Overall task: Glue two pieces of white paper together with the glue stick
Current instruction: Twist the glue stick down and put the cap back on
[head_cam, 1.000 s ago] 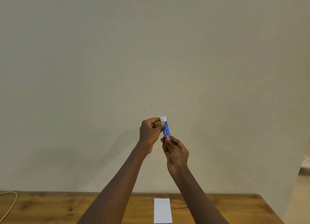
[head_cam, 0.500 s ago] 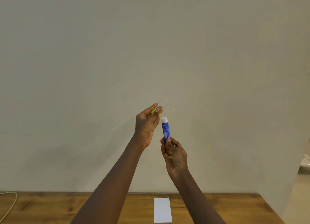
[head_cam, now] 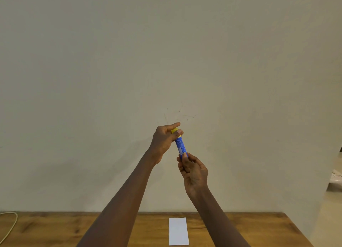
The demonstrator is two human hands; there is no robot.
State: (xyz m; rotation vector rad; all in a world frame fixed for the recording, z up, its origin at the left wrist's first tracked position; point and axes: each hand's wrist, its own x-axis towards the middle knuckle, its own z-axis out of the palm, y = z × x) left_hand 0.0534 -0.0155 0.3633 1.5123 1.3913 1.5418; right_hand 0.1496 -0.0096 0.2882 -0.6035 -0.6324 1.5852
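A blue glue stick (head_cam: pixel 180 145) is held upright in the air in front of the wall. My right hand (head_cam: pixel 193 172) pinches its lower end. My left hand (head_cam: pixel 164 141) pinches the yellow cap (head_cam: pixel 174 130) at the stick's top end, and the white tip is hidden. A narrow strip of white paper (head_cam: pixel 178 231) lies flat on the wooden table (head_cam: pixel 240 230) below my hands. Whether it is one sheet or two stacked I cannot tell.
A pale cord (head_cam: pixel 10 226) curves over the table's left end. The table's right edge drops off to a floor, where a white object (head_cam: pixel 335 180) sits at the far right. A plain wall fills the background.
The yellow cap was lifted clear of the white tip half a second ago. Now my left hand has brought it back down onto the top of the glue stick.
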